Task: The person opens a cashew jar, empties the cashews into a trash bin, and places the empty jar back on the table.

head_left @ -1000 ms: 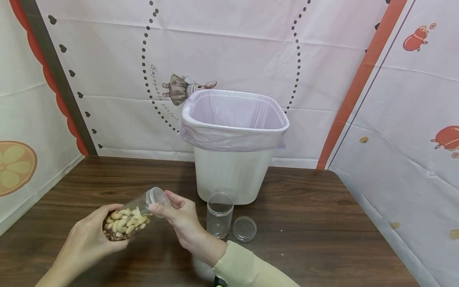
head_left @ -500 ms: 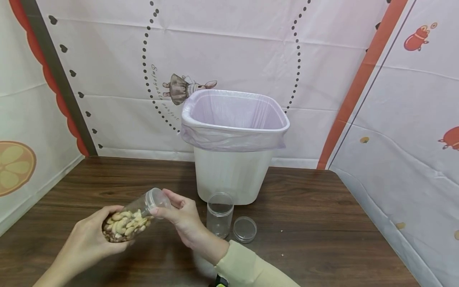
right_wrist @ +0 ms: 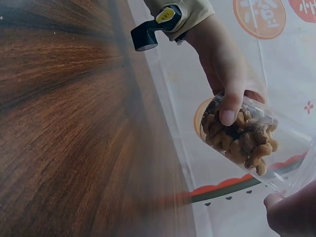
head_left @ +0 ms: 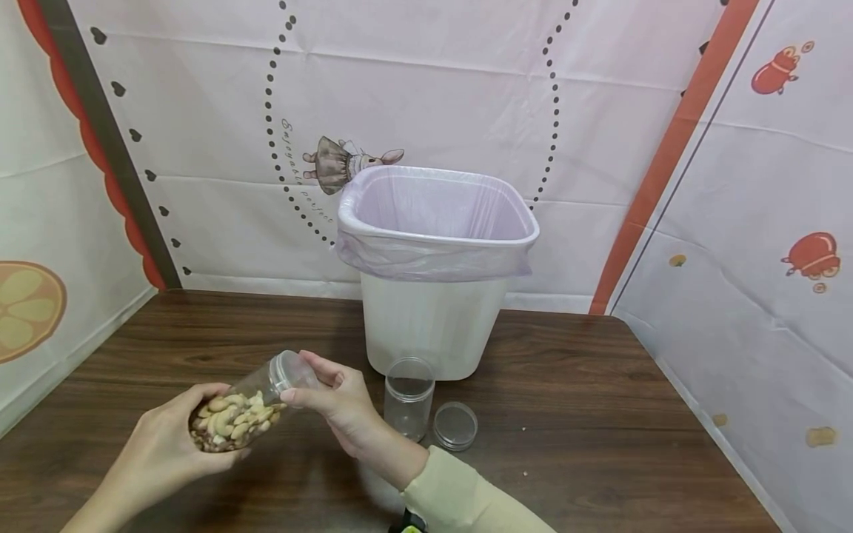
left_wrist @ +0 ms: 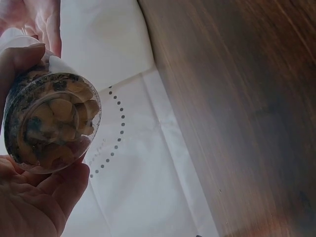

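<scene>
A clear jar (head_left: 235, 423) part-filled with cashews and smaller brown bits is tilted above the table, its capped end up and to the right. My left hand (head_left: 163, 438) grips it round the lower part. In the left wrist view the jar's round base (left_wrist: 54, 123) faces the camera. My right hand (head_left: 349, 411) pinches the clear lid (head_left: 298, 372) between thumb and fingers. Cashews (right_wrist: 247, 140) lie toward the base in the right wrist view, where only part of the right hand (right_wrist: 295, 211) appears at the lower corner. Whether the lid is loose cannot be told.
A second clear jar (head_left: 408, 407), with no lid on, stands right of my right hand, and a round clear lid (head_left: 455, 426) lies beside it. Behind them rises a white bin (head_left: 433, 318) lined with a purple bag. Small crumbs dot the brown table (head_left: 600, 414).
Both hands keep their hold on the jar and its lid. The right hand shifts only slightly; the jar stays tilted at about the same spot.
</scene>
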Demonstrator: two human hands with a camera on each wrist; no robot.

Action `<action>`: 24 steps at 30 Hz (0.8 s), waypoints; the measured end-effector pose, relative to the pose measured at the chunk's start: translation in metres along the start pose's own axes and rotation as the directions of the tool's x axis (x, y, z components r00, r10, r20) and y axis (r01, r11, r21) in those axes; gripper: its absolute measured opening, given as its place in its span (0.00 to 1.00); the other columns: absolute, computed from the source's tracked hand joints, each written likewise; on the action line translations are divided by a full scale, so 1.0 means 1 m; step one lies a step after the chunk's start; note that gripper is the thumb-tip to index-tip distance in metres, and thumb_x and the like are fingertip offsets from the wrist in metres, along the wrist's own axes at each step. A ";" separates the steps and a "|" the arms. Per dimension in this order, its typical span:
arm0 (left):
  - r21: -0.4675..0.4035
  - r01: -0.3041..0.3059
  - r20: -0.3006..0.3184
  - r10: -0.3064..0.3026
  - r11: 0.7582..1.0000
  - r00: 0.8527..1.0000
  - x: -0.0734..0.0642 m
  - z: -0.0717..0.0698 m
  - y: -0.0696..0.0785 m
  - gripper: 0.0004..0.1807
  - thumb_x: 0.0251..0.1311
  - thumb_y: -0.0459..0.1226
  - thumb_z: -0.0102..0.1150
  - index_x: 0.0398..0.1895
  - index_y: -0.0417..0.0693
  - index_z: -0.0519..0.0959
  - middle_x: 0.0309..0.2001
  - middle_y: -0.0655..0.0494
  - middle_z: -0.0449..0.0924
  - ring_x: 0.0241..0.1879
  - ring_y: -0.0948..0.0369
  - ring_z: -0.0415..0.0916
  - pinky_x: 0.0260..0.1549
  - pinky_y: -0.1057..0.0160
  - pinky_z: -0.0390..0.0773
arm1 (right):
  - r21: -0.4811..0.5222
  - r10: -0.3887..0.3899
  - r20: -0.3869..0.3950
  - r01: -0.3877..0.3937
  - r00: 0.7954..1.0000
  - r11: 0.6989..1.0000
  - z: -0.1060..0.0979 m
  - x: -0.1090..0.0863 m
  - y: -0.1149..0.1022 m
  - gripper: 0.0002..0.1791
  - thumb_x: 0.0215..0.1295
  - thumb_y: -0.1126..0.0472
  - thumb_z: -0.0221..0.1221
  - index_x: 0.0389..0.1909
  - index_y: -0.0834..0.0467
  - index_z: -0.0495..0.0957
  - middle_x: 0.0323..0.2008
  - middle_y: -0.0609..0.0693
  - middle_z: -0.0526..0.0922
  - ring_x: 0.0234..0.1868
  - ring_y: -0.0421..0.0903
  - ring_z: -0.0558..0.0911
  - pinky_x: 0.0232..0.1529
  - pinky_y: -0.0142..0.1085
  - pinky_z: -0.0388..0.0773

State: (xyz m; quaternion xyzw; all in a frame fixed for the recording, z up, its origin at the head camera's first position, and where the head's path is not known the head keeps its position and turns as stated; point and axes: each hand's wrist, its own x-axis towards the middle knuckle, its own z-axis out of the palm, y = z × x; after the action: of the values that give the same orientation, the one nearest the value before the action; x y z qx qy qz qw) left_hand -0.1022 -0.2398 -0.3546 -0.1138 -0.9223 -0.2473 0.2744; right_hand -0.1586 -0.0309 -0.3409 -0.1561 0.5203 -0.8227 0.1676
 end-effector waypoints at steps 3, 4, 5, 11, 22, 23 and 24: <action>0.003 -0.008 -0.002 0.008 1.000 1.000 0.001 0.001 -0.002 0.42 0.11 0.46 0.82 0.43 0.51 0.75 0.34 0.54 0.81 0.29 0.75 0.68 0.23 0.68 0.69 | 0.010 -0.005 0.003 0.005 1.000 1.000 0.000 0.001 0.001 0.32 0.47 0.72 0.61 0.58 0.67 0.68 0.52 0.59 0.77 0.48 0.44 0.77 0.48 0.32 0.75; -0.001 -0.012 -0.001 0.012 1.000 1.000 0.002 0.001 -0.003 0.42 0.11 0.46 0.82 0.43 0.50 0.75 0.34 0.54 0.81 0.29 0.75 0.68 0.23 0.68 0.69 | 0.014 -0.007 0.004 0.007 1.000 1.000 0.000 0.001 0.001 0.32 0.47 0.72 0.61 0.58 0.67 0.69 0.52 0.59 0.77 0.49 0.44 0.77 0.48 0.32 0.75; -0.001 -0.014 -0.001 0.014 1.000 1.000 0.002 0.001 -0.003 0.42 0.11 0.46 0.82 0.43 0.51 0.75 0.34 0.54 0.81 0.30 0.75 0.68 0.23 0.68 0.69 | 0.019 -0.010 0.005 0.010 1.000 1.000 0.000 0.002 0.001 0.32 0.47 0.72 0.61 0.58 0.68 0.68 0.52 0.59 0.77 0.49 0.45 0.77 0.48 0.32 0.75; 0.001 -0.013 0.008 0.013 1.000 1.000 0.005 0.002 -0.006 0.42 0.11 0.46 0.82 0.43 0.51 0.75 0.34 0.54 0.80 0.30 0.75 0.68 0.23 0.67 0.70 | 0.030 -0.020 0.011 0.019 1.000 0.999 -0.001 0.004 0.004 0.34 0.47 0.72 0.62 0.59 0.70 0.66 0.53 0.60 0.76 0.51 0.47 0.76 0.49 0.32 0.74; 0.045 -0.052 -0.034 0.053 0.998 0.998 0.011 0.005 -0.013 0.43 0.08 0.43 0.80 0.43 0.48 0.76 0.32 0.53 0.81 0.28 0.70 0.70 0.23 0.63 0.71 | 0.002 0.020 -0.226 -0.020 0.974 1.000 0.016 -0.002 0.007 0.39 0.48 0.64 0.66 0.60 0.74 0.62 0.56 0.64 0.72 0.56 0.52 0.74 0.57 0.41 0.69; 0.050 -0.051 -0.035 0.053 0.997 0.998 0.011 0.006 -0.014 0.43 0.08 0.43 0.80 0.43 0.48 0.75 0.32 0.53 0.81 0.28 0.70 0.70 0.23 0.63 0.71 | 0.000 0.022 -0.237 -0.023 0.971 1.000 0.018 -0.002 0.007 0.39 0.48 0.63 0.66 0.60 0.74 0.61 0.56 0.64 0.71 0.56 0.52 0.74 0.58 0.42 0.68; 0.055 -0.052 -0.036 0.054 0.997 0.998 0.012 0.006 -0.014 0.43 0.08 0.42 0.80 0.43 0.48 0.75 0.32 0.53 0.81 0.28 0.69 0.70 0.23 0.62 0.70 | 0.000 0.026 -0.245 -0.027 0.969 1.000 0.020 -0.001 0.007 0.40 0.48 0.63 0.66 0.60 0.74 0.61 0.56 0.63 0.72 0.56 0.52 0.74 0.58 0.43 0.67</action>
State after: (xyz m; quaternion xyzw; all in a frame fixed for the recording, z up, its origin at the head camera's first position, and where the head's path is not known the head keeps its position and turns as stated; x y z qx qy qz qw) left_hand -0.1193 -0.2476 -0.3578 -0.1260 -0.9199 -0.2172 0.3013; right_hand -0.1480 -0.0489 -0.3391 -0.0468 0.5405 -0.8325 0.1127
